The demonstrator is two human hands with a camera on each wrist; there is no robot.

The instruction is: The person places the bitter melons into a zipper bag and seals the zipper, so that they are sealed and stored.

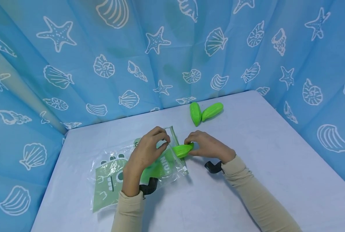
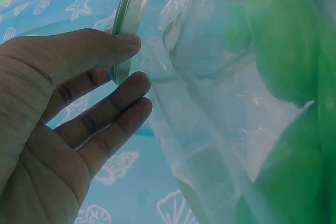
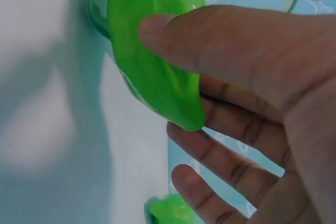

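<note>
Mid-frame, the plastic bag (image 1: 137, 167) rim is pinched by the left hand (image 1: 144, 154), a green pod (image 1: 182, 150) is gripped by the right hand (image 1: 208, 146). Two spare pods (image 1: 205, 112), upper centre on the table (image 1: 262, 154), are seen only overhead.

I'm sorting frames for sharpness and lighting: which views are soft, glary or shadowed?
Head view: even light, sharp, faint shadows under the arms on the table. Left wrist view: the plastic bag fills the frame, blurred, with glare streaks; the left hand is clearer. Right wrist view: the green toy and right hand are soft.
</note>
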